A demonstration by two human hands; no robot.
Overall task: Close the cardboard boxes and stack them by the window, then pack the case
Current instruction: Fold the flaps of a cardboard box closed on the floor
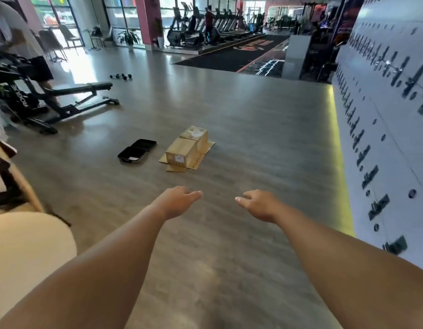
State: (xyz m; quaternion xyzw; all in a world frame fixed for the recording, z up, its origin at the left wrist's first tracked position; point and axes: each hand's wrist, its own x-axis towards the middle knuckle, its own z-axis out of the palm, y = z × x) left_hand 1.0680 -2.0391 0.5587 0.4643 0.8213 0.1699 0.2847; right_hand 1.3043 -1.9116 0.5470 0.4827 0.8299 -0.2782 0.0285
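**Desk:** What's at the centre of the frame?

**Photographer:** Two closed cardboard boxes on a grey gym floor. The near box and the far box touch end to end, forming one row whose long axis runs from lower left to upper right, away from the camera. Both sit on a flattened cardboard sheet that sticks out past them on the near and right sides. The near box shows a white label on the face turned toward the camera; the far box has a label on top.

**Desk:** And the case?

**Photographer:** A black case lies open and flat just left of the boxes, apart from them. Its two halves line up along much the same diagonal as the boxes, interior facing up.

**Desk:** The hands?

**Photographer:** Both arms reach forward, on the camera's side of the boxes and well short of them. The left hand and the right hand hang above bare floor, fingers loosely spread, palms down, thumbs pointing toward each other, holding nothing.

**Desk:** Surroundings?

**Photographer:** A black weight bench stands far left of the boxes, small dumbbells beyond it. Treadmills line the windows behind. A white wall with dark lettering runs to the boxes' right.
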